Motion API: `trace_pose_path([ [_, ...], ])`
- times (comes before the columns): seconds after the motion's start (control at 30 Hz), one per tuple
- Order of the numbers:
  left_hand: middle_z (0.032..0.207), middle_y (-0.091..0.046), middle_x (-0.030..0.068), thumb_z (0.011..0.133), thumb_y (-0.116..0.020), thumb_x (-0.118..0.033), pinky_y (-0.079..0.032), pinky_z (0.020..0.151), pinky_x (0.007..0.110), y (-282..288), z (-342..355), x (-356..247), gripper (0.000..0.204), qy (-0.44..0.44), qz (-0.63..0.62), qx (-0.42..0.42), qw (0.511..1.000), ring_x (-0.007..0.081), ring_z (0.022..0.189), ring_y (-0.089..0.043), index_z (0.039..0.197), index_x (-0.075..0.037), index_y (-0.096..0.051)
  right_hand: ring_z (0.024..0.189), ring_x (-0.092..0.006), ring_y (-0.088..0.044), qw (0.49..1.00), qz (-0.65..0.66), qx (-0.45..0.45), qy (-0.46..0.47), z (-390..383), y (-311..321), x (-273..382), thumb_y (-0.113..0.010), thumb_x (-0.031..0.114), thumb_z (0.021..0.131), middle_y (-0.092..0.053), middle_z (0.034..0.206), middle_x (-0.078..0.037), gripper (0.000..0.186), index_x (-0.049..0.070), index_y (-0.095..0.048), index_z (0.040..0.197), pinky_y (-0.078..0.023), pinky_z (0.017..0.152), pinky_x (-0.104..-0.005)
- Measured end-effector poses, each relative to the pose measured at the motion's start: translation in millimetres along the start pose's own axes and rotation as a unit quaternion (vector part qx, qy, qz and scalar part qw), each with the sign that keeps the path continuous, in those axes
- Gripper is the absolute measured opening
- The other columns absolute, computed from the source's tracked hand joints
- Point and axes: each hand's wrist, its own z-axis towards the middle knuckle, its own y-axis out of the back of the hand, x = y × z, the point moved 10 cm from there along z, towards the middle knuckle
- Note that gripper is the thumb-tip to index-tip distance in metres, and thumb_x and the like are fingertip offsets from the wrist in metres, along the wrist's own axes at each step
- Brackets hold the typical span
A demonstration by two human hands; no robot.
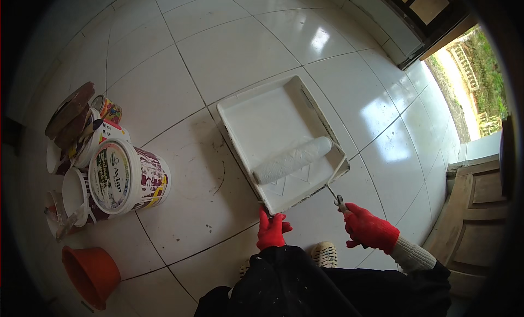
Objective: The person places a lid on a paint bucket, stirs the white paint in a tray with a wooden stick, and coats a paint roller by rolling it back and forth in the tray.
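A white paint roller (pixel 295 160) lies across the near part of a paint tray (pixel 256 107) on the floor, its sleeve coated with white paint. My right hand (pixel 371 228), in a red glove, is closed round the roller's handle, whose wire frame bends over the tray's right near corner. At the tray's near left corner my left hand (pixel 272 230), also red-gloved, grips the rim with the fingers at the edge. Zigzag marks show in the tray's paint beside the roller.
To the left stand a large lidded paint bucket (pixel 153 178), several smaller tubs and a small tin (pixel 112 110). An orange bucket (pixel 93 276) lies tilted nearer me. My shoe (pixel 325 254) is just below the tray. An open doorway and a wooden door (pixel 472 229) are at right.
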Motion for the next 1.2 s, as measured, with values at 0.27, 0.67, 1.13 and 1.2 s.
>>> trace_pose_path([
  [0.27,0.102,-0.064,0.0119,0.097,-0.056,-0.009,-0.06,0.063,0.032,1,5,4,0.064,0.015,0.016,0.008,1.0,0.0149,0.066,-0.062,0.155,-0.017,-0.029,0.06,-0.0114,-0.05,0.998,0.03,0.004,0.05,47,-8,37,-0.039,0.019,0.101,-0.047,0.081,-0.003,0.021,0.006,-0.048,0.115,-0.062,0.072,-0.0372],
  [0.67,0.096,-0.067,0.0129,0.098,-0.059,-0.015,-0.059,0.059,0.034,3,5,-1,0.065,0.016,0.022,-0.006,1.0,0.0165,0.062,-0.063,0.155,-0.016,-0.029,0.064,-0.0106,-0.049,0.995,0.041,0.016,0.09,47,-15,41,-0.037,0.02,0.103,-0.044,0.077,-0.001,0.024,0.005,-0.048,0.118,-0.06,0.071,-0.0354],
  [1.13,0.074,-0.057,0.0073,0.096,-0.057,-0.015,-0.055,0.049,0.035,3,13,-8,0.068,0.045,0.052,-0.011,0.998,0.0171,0.05,-0.057,0.156,-0.025,-0.028,0.075,-0.0127,-0.052,0.994,0.045,0.009,0.096,57,-19,56,-0.04,0.022,0.103,-0.045,0.083,-0.004,0.026,0.003,-0.049,0.119,-0.061,0.074,-0.0363],
  [1.2,0.072,-0.056,0.0069,0.095,-0.056,-0.014,-0.056,0.048,0.036,-1,12,-12,0.068,0.047,0.069,0.001,0.996,0.0169,0.049,-0.056,0.156,-0.026,-0.028,0.075,-0.0132,-0.052,0.993,0.043,0.002,0.108,64,-18,61,-0.039,0.024,0.104,-0.045,0.083,-0.004,0.027,0.004,-0.049,0.119,-0.061,0.074,-0.036],
])
